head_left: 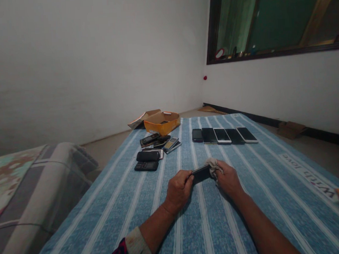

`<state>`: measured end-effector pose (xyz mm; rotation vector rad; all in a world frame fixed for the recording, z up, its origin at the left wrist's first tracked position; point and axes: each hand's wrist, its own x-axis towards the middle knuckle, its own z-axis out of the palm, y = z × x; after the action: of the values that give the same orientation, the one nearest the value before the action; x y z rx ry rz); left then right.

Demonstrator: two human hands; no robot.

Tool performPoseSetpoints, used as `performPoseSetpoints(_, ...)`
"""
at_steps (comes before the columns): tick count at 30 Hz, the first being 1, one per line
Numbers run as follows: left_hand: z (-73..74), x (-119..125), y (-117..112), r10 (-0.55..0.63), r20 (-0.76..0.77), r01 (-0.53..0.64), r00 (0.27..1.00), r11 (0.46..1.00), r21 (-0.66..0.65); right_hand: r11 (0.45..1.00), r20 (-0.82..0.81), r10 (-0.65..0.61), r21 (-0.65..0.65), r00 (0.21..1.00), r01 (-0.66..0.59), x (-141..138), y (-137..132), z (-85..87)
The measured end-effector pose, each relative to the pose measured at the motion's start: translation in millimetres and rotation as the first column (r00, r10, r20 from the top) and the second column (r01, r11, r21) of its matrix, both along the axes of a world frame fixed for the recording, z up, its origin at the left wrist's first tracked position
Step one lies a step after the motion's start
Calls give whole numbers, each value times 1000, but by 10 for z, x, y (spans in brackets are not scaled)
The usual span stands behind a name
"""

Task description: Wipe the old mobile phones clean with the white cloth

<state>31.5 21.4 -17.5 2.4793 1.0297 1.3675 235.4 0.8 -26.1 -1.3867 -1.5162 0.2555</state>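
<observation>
My left hand (179, 189) grips one end of a dark smartphone (201, 175), held tilted above the blue striped tablecloth (170, 226). At the phone's other end my right hand (227, 178) is closed on a crumpled pale cloth (213, 165), which touches that end. Farther back on the right, several phones lie side by side in a row, among them a white-edged smartphone (247, 135). To the left is a loose pile of older phones, with a grey keypad phone (171, 144) on it and a black keypad phone (146, 166) nearer me.
An open orange cardboard box (162, 126) stands at the table's far end, its lid (142, 120) beside it. A bed or seat under a patterned cover (26, 189) is at the left. A flattened cardboard piece (290, 129) lies on the floor at right, below the window (277, 17).
</observation>
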Motion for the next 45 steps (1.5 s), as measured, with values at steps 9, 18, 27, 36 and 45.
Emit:
performPoseSetpoints(9, 63, 9, -73, -34, -33, 33, 999, 998, -58, 971, 548, -70, 230, 834, -70, -296, -100, 66)
performPoseSetpoints(18, 83, 13, -82, -33, -12, 32, 999, 995, -92, 987, 660, 51, 81, 749, -139, -337, -107, 199)
performPoseSetpoints(27, 54, -2, -76, -29, -32, 27, 999, 998, -61, 977, 590, 154, 31, 792, -212, 18, -36, 178)
performPoseSetpoints(36, 26, 0, -52, -15, -32, 15, 999, 1000, -27, 953, 222, 301, -30, 927, -302, 151, -43, 190)
performPoseSetpoints(45, 25, 1, -46, -4, -22, 4, 1000, 999, -35, 945, -38, 316, -76, 948, -318, 182, -49, 210)
